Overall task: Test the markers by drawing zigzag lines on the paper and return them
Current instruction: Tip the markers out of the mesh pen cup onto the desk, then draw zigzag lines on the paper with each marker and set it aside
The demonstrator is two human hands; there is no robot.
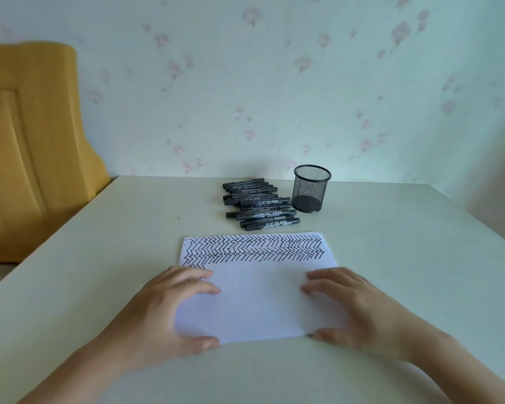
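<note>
I am between markers, as I judge it: my hands only steady the sheet of paper (pixel 257 290), and no marker is in either one. The paper lies flat on the near middle of the table (pixel 420 258), its far part filled with rows of black zigzag lines (pixel 254 247), the near part blank. My left hand (pixel 169 310) rests on the paper's left edge, fingers spread and lightly bent, fingertips on the sheet, thumb at the near left corner. My right hand (pixel 353 307) mirrors it on the right edge, thumb by the near right corner. Both are relaxed and grasp nothing.

The black markers (pixel 260 204) lie in a loose pile on the far side of the table, just beyond the paper, all capped as far as I can tell at this distance. The black mesh pen holder (pixel 311 189) stands upright just right of the pile and looks empty.

Next I should probably reach one hand to the pile, pick a marker, uncap it, and draw in the blank band while the other hand keeps the sheet pinned.
</note>
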